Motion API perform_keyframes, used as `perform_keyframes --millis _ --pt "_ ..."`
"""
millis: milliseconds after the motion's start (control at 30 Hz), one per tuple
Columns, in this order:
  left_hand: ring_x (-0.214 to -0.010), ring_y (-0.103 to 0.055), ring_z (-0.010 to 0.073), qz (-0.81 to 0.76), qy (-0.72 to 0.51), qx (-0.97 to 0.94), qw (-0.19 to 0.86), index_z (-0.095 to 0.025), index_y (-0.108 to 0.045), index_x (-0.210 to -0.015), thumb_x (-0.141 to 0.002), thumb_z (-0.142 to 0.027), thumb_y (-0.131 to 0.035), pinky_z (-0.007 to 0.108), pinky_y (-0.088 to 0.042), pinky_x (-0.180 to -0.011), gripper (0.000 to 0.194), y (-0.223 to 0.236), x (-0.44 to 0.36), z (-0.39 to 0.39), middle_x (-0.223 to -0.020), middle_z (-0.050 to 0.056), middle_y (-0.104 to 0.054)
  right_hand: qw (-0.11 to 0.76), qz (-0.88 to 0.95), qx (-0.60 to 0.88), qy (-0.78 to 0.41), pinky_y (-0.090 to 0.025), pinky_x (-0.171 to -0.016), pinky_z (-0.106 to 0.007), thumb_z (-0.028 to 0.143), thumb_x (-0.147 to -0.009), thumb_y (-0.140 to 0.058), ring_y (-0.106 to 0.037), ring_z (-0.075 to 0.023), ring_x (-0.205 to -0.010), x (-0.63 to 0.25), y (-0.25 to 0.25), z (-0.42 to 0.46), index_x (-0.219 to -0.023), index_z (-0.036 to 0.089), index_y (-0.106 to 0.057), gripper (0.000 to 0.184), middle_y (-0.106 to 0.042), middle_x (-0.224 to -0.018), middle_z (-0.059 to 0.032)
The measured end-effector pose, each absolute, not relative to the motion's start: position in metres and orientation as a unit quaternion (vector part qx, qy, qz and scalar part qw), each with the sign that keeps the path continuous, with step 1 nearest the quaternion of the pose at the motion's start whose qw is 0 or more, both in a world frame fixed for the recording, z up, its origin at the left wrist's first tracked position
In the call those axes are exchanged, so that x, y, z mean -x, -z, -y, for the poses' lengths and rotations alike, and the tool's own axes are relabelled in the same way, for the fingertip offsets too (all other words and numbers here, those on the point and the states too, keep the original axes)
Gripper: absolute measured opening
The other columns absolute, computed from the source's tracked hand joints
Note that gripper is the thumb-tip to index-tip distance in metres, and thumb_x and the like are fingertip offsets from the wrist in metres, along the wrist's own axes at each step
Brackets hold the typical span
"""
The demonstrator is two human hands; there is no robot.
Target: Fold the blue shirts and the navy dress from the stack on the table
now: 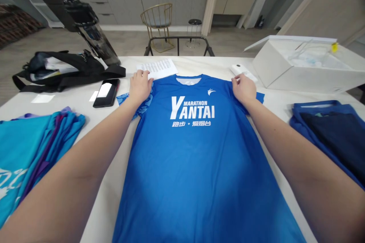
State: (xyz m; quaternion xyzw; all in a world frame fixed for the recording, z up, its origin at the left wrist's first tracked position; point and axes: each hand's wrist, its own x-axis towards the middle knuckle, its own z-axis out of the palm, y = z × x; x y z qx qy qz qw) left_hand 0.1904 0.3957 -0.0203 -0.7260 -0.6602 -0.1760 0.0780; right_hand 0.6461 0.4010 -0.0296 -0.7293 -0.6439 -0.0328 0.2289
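Observation:
A blue T-shirt (182, 159) with white "Yantai Marathon" print lies front side up, spread over the table, its collar away from me. My left hand (140, 88) is at its left shoulder, fingers bent and closed on the cloth by the patterned sleeve. At the opposite shoulder, my right hand (244, 88) pinches the fabric between thumb and fingers. The shirt's lower hem runs out of view at the bottom. Just beyond my left hand lies a printed paper sheet (159, 69); a white device (242, 71) sits behind my right hand.
Folded teal clothes (25, 140) are stacked at left, folded dark blue clothes (330, 121) at right. A black phone (106, 100), a black bag (62, 70) and a clear-sided cylinder (97, 38) stand at back left. An open white box (310, 74) occupies the back right of the table (111, 193).

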Motion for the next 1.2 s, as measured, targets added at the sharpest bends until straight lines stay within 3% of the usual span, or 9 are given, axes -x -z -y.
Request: perform_keyframes --millis 167,400,567,667,800,933,1033,1200 --pt "-0.137 -0.047 0.0338 0.568 0.191 0.798 0.064 -0.017 -0.056 -0.141 -0.104 -0.037 -0.042 0.049 -0.034 -0.116 0.044 0.02 -0.21 -0.329 -0.149 0.017 -0.051 0.261 0.657 0.707 0.025 -0.051 -0.089 -0.043 0.037 -0.092 -0.054 -0.064 -0.0289 -0.094 -0.673 0.021 -0.33 -0.116 0.019 -0.068 0.034 -0.069 -0.115 -0.0151" --pt "-0.138 -0.05 0.03 0.503 0.117 0.856 -0.025 -0.022 -0.06 -0.139 -0.106 -0.041 -0.038 0.048 -0.038 -0.116 0.045 0.017 -0.251 -0.225 -0.149 0.013 -0.055 0.138 0.73 0.669 -0.004 -0.05 -0.097 -0.041 0.039 -0.099 -0.046 -0.063 -0.0295 -0.108 -0.67 0.02 -0.227 -0.118 0.02 -0.071 0.037 -0.068 -0.116 -0.013" --pt "-0.155 -0.031 0.0317 0.527 0.079 0.844 -0.06 -0.024 -0.044 -0.157 -0.107 -0.05 -0.031 0.059 -0.022 -0.126 0.057 0.026 -0.263 -0.164 -0.166 0.011 -0.038 0.079 0.703 0.705 0.045 -0.05 -0.092 -0.046 0.04 -0.105 -0.036 -0.063 -0.0336 -0.107 -0.653 0.014 -0.178 -0.143 0.015 -0.056 0.05 -0.065 -0.122 -0.0195" --pt "-0.158 -0.023 0.0307 0.517 0.062 0.85 -0.076 -0.028 -0.036 -0.161 -0.106 -0.058 -0.029 0.061 -0.019 -0.127 0.063 0.028 -0.257 -0.126 -0.171 0.009 -0.027 0.071 0.715 0.69 0.084 -0.049 -0.093 -0.052 0.041 -0.105 -0.036 -0.061 -0.0375 -0.114 -0.642 0.006 -0.141 -0.146 0.017 -0.053 0.05 -0.063 -0.127 -0.0215" --pt "-0.158 -0.023 0.0296 0.487 0.057 0.868 -0.077 -0.029 -0.033 -0.163 -0.106 -0.06 -0.028 0.062 -0.018 -0.127 0.065 0.024 -0.25 -0.072 -0.171 0.008 -0.025 0.088 0.808 0.582 0.031 -0.043 -0.108 -0.053 0.043 -0.107 -0.037 -0.054 -0.0344 -0.131 -0.62 0.008 -0.085 -0.14 0.022 -0.06 0.046 -0.058 -0.144 -0.0171" --pt "-0.158 -0.024 0.0288 0.474 0.071 0.875 -0.068 -0.03 -0.032 -0.163 -0.106 -0.059 -0.029 0.061 -0.018 -0.127 0.064 0.02 -0.257 -0.027 -0.171 0.008 -0.026 0.091 0.864 0.492 -0.05 -0.026 -0.123 -0.059 0.054 -0.106 -0.039 -0.033 -0.0317 -0.154 -0.59 0.018 -0.037 -0.153 0.03 -0.049 0.054 -0.037 -0.167 -0.0073" --pt "-0.158 -0.025 0.0287 0.465 0.07 0.881 -0.06 -0.032 -0.033 -0.162 -0.106 -0.06 -0.03 0.061 -0.016 -0.128 0.063 0.021 -0.26 -0.006 -0.17 0.006 -0.028 0.072 0.859 0.501 -0.073 -0.014 -0.125 -0.066 0.062 -0.104 -0.037 -0.025 -0.033 -0.157 -0.572 0.022 -0.011 -0.16 0.035 -0.038 0.062 -0.031 -0.17 -0.0058" --pt "-0.159 -0.023 0.0279 0.442 0.052 0.894 -0.056 -0.034 -0.032 -0.162 -0.105 -0.061 -0.033 0.059 -0.014 -0.128 0.063 0.019 -0.247 0.011 -0.171 0.004 -0.027 0.053 0.84 0.536 -0.07 -0.012 -0.123 -0.07 0.066 -0.103 -0.033 -0.022 -0.0355 -0.158 -0.555 0.02 0.02 -0.162 0.033 -0.035 0.068 -0.027 -0.171 -0.0066"
